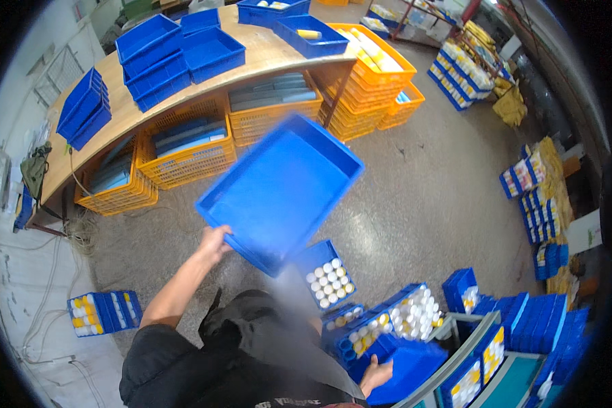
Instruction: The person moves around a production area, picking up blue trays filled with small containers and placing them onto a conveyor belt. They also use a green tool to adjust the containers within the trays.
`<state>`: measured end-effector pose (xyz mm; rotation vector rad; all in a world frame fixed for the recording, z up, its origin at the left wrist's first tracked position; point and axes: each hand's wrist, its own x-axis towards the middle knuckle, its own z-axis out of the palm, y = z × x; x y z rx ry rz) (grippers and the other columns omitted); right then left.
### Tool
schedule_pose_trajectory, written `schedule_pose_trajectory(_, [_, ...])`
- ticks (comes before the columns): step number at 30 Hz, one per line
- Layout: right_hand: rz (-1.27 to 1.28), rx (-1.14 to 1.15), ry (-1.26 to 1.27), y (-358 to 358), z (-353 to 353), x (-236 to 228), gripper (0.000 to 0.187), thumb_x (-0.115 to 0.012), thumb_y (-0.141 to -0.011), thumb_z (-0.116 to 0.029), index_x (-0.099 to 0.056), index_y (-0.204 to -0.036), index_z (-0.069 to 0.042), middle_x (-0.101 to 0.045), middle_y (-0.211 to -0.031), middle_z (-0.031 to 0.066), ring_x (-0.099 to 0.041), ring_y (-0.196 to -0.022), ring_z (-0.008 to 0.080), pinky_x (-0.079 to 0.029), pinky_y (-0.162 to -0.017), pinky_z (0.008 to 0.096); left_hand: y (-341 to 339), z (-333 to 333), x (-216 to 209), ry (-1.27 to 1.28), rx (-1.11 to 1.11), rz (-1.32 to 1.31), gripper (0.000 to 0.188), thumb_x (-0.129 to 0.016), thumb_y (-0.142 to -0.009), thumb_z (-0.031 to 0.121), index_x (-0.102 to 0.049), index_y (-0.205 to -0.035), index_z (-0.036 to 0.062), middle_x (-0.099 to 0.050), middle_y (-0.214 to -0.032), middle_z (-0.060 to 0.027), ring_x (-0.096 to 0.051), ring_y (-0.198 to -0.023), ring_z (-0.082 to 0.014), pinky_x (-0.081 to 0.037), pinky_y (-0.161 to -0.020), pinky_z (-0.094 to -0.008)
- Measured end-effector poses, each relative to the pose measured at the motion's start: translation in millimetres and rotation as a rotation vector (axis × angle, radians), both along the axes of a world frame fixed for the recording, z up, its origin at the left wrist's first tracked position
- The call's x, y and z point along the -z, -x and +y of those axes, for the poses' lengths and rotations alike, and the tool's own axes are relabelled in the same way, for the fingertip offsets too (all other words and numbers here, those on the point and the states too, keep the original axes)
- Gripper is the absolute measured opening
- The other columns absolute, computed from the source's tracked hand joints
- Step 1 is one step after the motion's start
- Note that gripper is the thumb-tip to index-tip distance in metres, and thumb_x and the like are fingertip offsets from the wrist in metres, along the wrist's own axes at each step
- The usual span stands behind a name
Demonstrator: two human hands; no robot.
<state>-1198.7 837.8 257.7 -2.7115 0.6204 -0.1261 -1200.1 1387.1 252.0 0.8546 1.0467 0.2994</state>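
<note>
An empty, shallow blue tray (279,190) hangs tilted in front of me above the floor. My left hand (215,245) is closed on its near left edge. Low on the right, my right hand (376,376) is at the edge of a second blue tray (415,370), its fingers seemingly closed on the rim, partly out of sight. Beside that tray stand blue crates of white- and yellow-capped bottles (415,314). A further blue crate (311,257) with white-capped bottles sits on the floor, just past the first tray's lower corner.
A wooden table (262,68) carries several blue trays (214,53). Beneath it are orange crates (187,163), with an orange stack (370,88) at its right end. A small blue crate (104,313) stands at left, near cables. A metal-framed conveyor (510,384) is at lower right.
</note>
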Motion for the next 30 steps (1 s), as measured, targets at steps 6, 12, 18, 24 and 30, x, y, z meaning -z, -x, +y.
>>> schedule_pose_trajectory(6, [-0.109,-0.603,-0.01,-166,188,-32,0.041,-0.084,-0.065,-0.012,-0.067,-0.098,0.005,-0.065,-0.077,0.025,-0.063,-0.073,0.043,-0.049,-0.066,0.0446,-37,125,-40,0.031,-0.244,-0.292,0.049,-0.057,-0.08,0.006,-0.04,-0.125,-0.0023,-0.056,-0.115,-0.0145,-0.061,-0.1,-0.0271,-0.056,-0.081,-0.0433])
schedule_pose_trajectory(12, [-0.205,-1.184,-0.363,-348,396,-69,0.018,-0.079,-0.073,-0.009,-0.066,-0.081,0.0,-0.065,-0.072,0.0179,-0.063,-0.06,0.0301,-0.049,-0.058,0.0349,-158,257,-58,0.002,-0.322,-0.524,0.053,-0.055,-0.084,0.007,-0.037,-0.133,-0.0009,-0.049,-0.131,-0.0164,-0.052,-0.118,-0.0327,-0.043,-0.101,-0.0484])
schedule_pose_trajectory(18, [-0.262,-1.443,-0.856,-536,652,-66,0.017,-0.076,-0.078,-0.014,-0.064,-0.077,-0.001,-0.058,-0.06,0.0066,-0.055,-0.053,0.0118,-0.046,-0.052,0.0311,-348,425,-71,0.11,-0.522,-0.704,0.044,-0.055,-0.084,0.007,-0.042,-0.125,-0.0021,-0.05,-0.126,-0.0224,-0.052,-0.117,-0.0384,-0.046,-0.101,-0.0509])
schedule_pose_trajectory(24, [-0.194,-1.717,-0.58,-653,848,-84,0.02,-0.079,-0.076,-0.009,-0.066,-0.085,0.003,-0.066,-0.068,0.0131,-0.057,-0.056,0.0142,-0.047,-0.055,0.0306,-436,518,-70,0.084,-0.949,-0.443,0.038,-0.065,-0.085,0.007,-0.046,-0.114,-0.0065,-0.055,-0.102,-0.0205,-0.061,-0.087,-0.0333,-0.059,-0.079,-0.0497])
schedule_pose_trajectory(30, [-0.158,-1.782,-0.03,-730,923,-50,0.022,-0.079,-0.074,-0.017,-0.071,-0.091,-0.006,-0.069,-0.081,0.0177,-0.067,-0.073,0.0354,-0.052,-0.065,0.0422,-433,551,-51,0.065,-0.952,-0.344,0.05,-0.076,-0.081,0.039,-0.058,-0.101,-0.0028,-0.059,-0.095,-0.0141,-0.058,-0.083,-0.0259,-0.056,-0.076,-0.0408])
